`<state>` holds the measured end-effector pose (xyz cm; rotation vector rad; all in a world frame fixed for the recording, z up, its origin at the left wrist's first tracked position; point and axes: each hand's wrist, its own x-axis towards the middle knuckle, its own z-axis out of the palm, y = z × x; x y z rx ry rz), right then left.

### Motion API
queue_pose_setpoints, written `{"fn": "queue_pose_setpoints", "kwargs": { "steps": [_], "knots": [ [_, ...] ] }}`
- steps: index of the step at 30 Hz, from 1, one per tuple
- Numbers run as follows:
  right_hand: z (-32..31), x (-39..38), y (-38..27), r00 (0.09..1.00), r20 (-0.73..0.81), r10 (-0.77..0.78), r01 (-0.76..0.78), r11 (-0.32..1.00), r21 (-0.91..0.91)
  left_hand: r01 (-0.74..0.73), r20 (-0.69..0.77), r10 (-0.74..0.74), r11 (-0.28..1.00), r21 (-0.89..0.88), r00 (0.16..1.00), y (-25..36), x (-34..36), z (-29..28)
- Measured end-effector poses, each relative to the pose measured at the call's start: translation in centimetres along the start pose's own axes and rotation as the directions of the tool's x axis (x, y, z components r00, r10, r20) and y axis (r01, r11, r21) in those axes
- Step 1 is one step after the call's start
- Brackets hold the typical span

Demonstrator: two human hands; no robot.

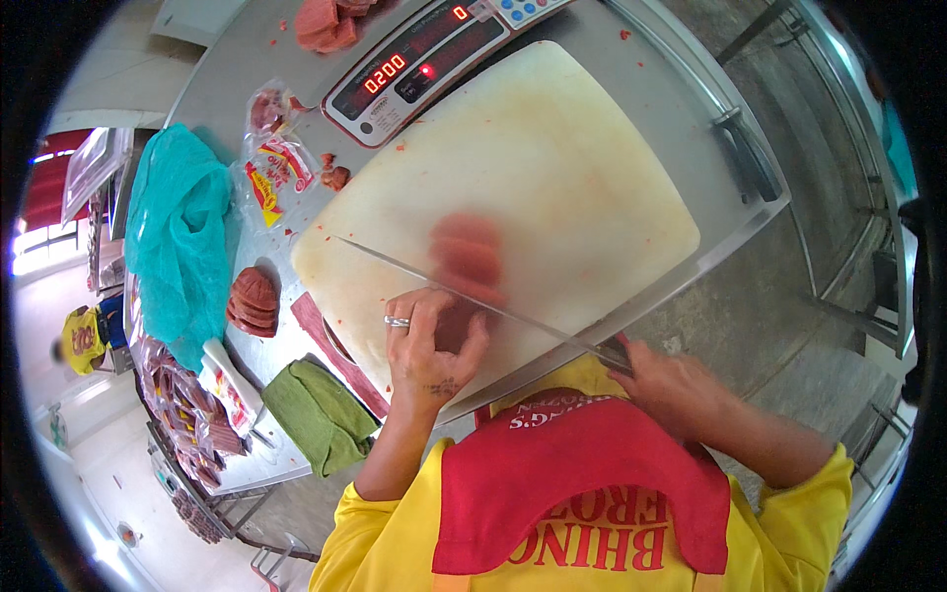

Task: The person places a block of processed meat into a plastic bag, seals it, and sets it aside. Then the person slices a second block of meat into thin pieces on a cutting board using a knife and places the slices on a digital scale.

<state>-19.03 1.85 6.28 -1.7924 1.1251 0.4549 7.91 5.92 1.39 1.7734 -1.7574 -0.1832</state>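
Step in hand: slicing. The left hand is curling over a reddish block of meat and pinning it to the white cutting board; the meat is blurred and sits near the board's front edge. The right hand is closing round the handle of a long thin knife, whose blade is crossing the board at the left fingertips.

Next move, as judged: drawing the blade evenly while keeping the fingertips tucked back from the edge.

Surroundings: digital scale lying behind the board; stacked cut slices lying left of it on the steel tabletop; teal cloth; green cloth; packets.

Obstructions: nothing is standing in the blade's path except the holding fingers themselves.
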Motion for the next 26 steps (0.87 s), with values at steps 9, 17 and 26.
{"fn": "queue_pose_setpoints", "kwargs": {
  "steps": [9,17,26],
  "knots": [
    [-0.8,5.3,-1.6,0.973,-0.047,-0.224,0.228,0.965,0.129,0.068,0.030,-0.067,0.997,-0.043,0.997,0.5,0.1,-1.0],
    [-2.1,-4.8,-1.4,1.000,0.008,-0.019,0.019,0.996,-0.082,0.012,0.057,-0.013,1.000,0.022,0.998,-0.1,-0.9,-0.7],
    [1.0,2.1,-1.5,0.998,0.057,-0.019,0.020,1.000,-0.010,-0.009,0.036,0.010,1.000,-0.029,0.999,-0.7,-1.1,-0.4]
  ]
}}
